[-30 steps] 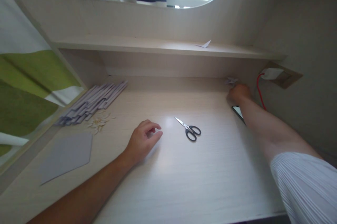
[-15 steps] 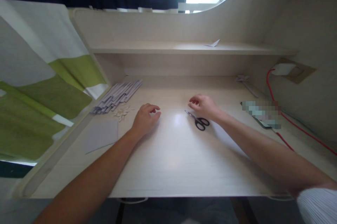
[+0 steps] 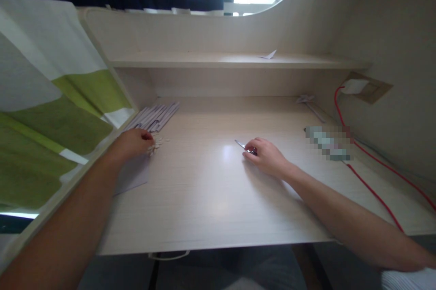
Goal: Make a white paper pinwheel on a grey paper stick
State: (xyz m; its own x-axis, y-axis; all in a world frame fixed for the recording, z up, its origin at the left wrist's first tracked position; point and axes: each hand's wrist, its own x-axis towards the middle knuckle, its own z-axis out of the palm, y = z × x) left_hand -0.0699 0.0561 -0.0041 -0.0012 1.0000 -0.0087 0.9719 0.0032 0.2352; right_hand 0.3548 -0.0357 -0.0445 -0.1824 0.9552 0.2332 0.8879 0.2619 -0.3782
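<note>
Steel-bladed scissors (image 3: pixel 240 145) on pale wooden surface (image 3: pixel 211 199), handles beneath right hand (image 3: pixel 269 160), grip curled shut over them, blade tip jutting just beyond. Left hand (image 3: pixel 132 142) on pale paper scraps (image 3: pixel 159 143); grip apart or together, cannot tell. Best lifted blades closed, tip pointed away from left grip.

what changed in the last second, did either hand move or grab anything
The right hand came back from the far right corner and curled over the handles of the scissors; only the blades show. The left hand slid left from mid-desk onto the paper scraps beside the grey strips. Scissors, strips, grey sheet and red cable seem unmoved.
</note>
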